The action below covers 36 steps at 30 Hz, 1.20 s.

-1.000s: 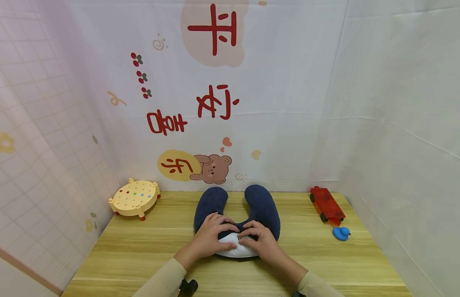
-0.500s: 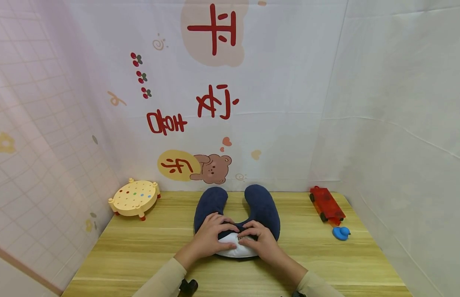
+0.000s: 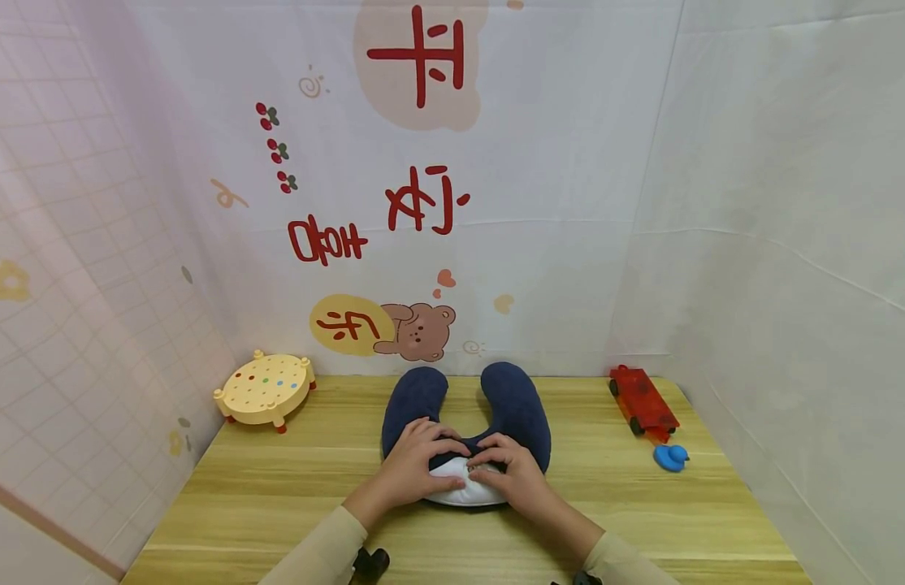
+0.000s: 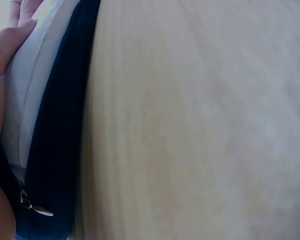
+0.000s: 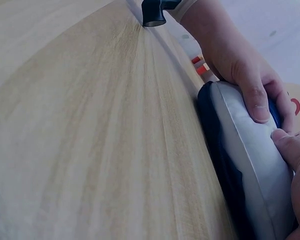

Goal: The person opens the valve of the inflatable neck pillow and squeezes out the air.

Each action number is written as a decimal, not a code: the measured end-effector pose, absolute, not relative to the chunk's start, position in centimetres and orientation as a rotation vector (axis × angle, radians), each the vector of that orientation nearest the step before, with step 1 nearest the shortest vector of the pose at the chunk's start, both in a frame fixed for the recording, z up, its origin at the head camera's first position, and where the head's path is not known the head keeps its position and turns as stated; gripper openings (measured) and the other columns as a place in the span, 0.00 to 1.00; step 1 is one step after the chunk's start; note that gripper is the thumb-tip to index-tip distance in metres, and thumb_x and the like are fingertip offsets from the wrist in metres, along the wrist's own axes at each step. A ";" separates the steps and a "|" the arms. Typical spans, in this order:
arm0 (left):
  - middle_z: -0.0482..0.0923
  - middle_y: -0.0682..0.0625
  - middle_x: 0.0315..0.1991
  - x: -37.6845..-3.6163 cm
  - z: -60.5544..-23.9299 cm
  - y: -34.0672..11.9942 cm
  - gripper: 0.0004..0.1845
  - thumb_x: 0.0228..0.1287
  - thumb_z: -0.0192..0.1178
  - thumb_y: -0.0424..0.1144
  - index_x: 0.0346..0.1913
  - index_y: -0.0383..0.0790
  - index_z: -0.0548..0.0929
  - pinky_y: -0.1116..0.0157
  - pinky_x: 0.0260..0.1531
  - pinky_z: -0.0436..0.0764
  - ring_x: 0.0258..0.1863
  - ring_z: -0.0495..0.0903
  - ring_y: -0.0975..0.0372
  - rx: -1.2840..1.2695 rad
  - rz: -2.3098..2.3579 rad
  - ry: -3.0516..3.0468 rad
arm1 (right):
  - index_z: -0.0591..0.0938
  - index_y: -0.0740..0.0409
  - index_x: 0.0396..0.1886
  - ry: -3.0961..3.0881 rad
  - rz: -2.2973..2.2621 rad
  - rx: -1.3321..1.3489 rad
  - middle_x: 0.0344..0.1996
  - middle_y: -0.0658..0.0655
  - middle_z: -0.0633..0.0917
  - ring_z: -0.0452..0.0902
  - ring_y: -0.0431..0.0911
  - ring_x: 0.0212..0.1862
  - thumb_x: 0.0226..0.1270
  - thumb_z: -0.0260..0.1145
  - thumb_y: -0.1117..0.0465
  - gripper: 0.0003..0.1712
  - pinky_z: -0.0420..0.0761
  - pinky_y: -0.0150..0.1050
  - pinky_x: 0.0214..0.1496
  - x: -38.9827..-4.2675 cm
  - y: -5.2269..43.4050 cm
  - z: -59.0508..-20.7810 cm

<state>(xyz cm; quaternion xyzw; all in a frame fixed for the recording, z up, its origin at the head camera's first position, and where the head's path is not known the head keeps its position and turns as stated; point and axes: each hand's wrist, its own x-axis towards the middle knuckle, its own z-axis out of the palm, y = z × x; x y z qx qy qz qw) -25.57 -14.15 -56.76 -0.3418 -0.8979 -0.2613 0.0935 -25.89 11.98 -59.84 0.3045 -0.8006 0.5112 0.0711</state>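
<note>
A navy U-shaped neck pillow [image 3: 518, 406] lies on the table, its two ends pointing to the back wall. Along its near curve the cover is unzipped, and the white inner cushion [image 5: 250, 155] bulges out. My left hand [image 3: 417, 465] grips the left part of this opening, fingers curled over the navy cover and thumb on the white cushion. Close beside it, my right hand [image 3: 517, 474] holds the right part the same way, thumb and fingers bent. A metal zipper pull [image 4: 40, 210] hangs at one end of the opening in the left wrist view.
A cream round pegged toy [image 3: 266, 390] sits at the back left of the wooden table [image 3: 292, 487]. At the back right are a red toy cart [image 3: 644, 402] and a blue toy duck [image 3: 670, 458]. White printed cloth walls stand behind and on both sides.
</note>
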 end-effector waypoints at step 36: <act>0.81 0.60 0.65 -25.6 -57.1 -14.3 0.23 0.67 0.76 0.66 0.60 0.65 0.90 0.39 0.81 0.58 0.72 0.74 0.57 -1.008 -0.776 -2.701 | 0.96 0.33 0.44 -2.502 1.493 0.949 0.51 0.40 0.88 0.81 0.43 0.61 0.69 0.82 0.53 0.08 0.81 0.38 0.65 -26.1 12.3 -59.7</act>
